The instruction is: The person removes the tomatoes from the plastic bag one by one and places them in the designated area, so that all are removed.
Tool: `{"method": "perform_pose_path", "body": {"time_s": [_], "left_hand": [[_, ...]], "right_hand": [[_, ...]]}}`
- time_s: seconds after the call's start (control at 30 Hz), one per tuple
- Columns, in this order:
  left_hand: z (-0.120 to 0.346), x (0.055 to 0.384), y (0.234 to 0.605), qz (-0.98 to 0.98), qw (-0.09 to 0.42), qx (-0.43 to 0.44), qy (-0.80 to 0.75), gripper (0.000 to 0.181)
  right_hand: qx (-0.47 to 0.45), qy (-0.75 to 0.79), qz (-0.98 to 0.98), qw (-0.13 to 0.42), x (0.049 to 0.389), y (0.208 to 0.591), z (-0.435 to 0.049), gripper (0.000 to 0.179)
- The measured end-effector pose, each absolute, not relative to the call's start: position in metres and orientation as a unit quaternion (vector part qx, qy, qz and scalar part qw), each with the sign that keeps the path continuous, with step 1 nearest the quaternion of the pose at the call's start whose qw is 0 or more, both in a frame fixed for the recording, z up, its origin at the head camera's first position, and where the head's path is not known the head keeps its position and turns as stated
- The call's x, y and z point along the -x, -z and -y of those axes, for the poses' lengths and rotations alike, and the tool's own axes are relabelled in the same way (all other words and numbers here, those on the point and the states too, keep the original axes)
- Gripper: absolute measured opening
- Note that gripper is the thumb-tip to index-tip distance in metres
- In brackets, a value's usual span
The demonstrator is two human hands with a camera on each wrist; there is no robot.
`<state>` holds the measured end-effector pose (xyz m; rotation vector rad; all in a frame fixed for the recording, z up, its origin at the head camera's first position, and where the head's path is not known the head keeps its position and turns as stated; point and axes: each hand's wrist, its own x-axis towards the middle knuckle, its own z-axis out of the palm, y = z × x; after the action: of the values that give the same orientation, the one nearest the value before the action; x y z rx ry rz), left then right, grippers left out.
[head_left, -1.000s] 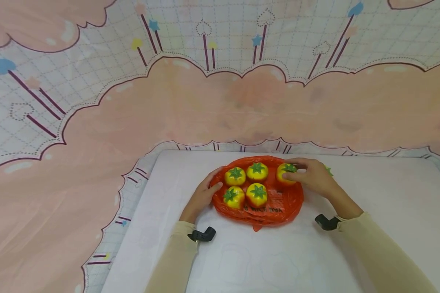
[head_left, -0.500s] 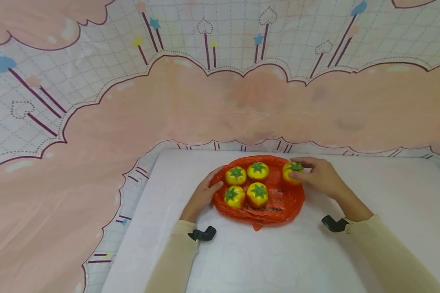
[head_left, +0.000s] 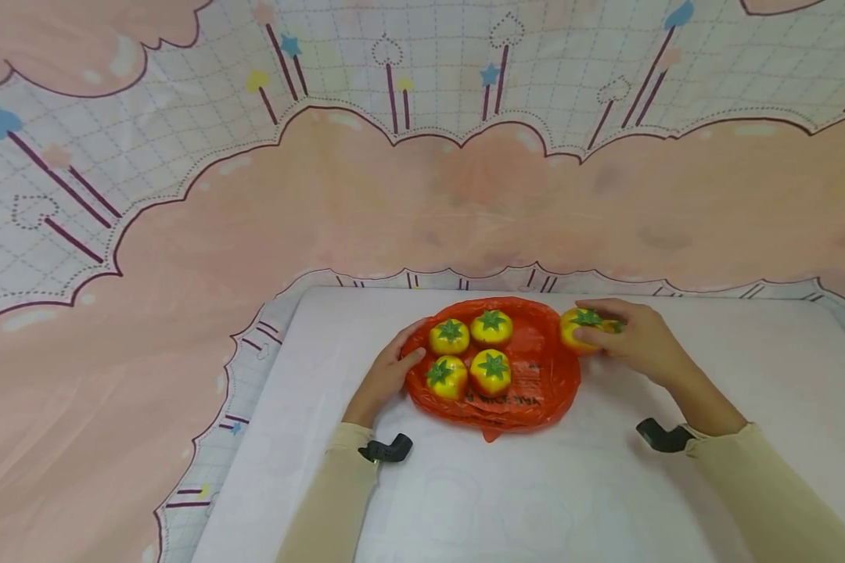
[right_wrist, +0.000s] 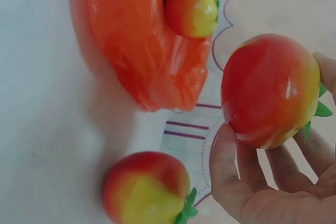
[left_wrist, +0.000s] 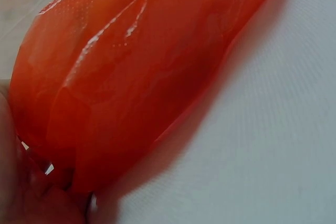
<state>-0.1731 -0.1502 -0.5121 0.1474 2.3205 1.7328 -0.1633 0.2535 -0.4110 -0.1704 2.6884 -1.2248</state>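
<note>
A red plastic bag (head_left: 544, 383), its mouth spread wide, sits on the white table with several toy fruits (head_left: 490, 371) inside, yellow-red with green star-shaped leaves. My left hand (head_left: 386, 377) grips its left rim, thumb over the edge; in the left wrist view the bag's side (left_wrist: 142, 87) fills much of the picture. My right hand (head_left: 641, 344) holds one toy fruit (head_left: 577, 328) at the bag's right rim. From the right wrist, that fruit (right_wrist: 270, 90) shows between thumb and fingertips, with its glossy red underside facing the camera.
Another toy fruit (right_wrist: 147, 187) rests on the table right of the bag, mostly hidden behind the right hand in the head view. The white table (head_left: 465, 500) ends at a patterned pink cloth (head_left: 422, 211) hanging behind. A dark wrist device (head_left: 662, 436) sits on each sleeve.
My right hand has moved right, carrying the toy fruit from inside the bag to its right rim. My left hand keeps its grip on the bag, and the other fruits inside stay put.
</note>
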Motion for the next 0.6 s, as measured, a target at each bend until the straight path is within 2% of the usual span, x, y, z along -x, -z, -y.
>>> {"method": "perform_pose_path", "body": {"time_s": [0.6], "left_hand": [[0.153,0.174,0.513,-0.797,0.125,-0.053,-0.589,0.048]], "right_hand": [[0.039,0.406,-0.911,0.056,0.153,0.403,-0.276,0.066]]}}
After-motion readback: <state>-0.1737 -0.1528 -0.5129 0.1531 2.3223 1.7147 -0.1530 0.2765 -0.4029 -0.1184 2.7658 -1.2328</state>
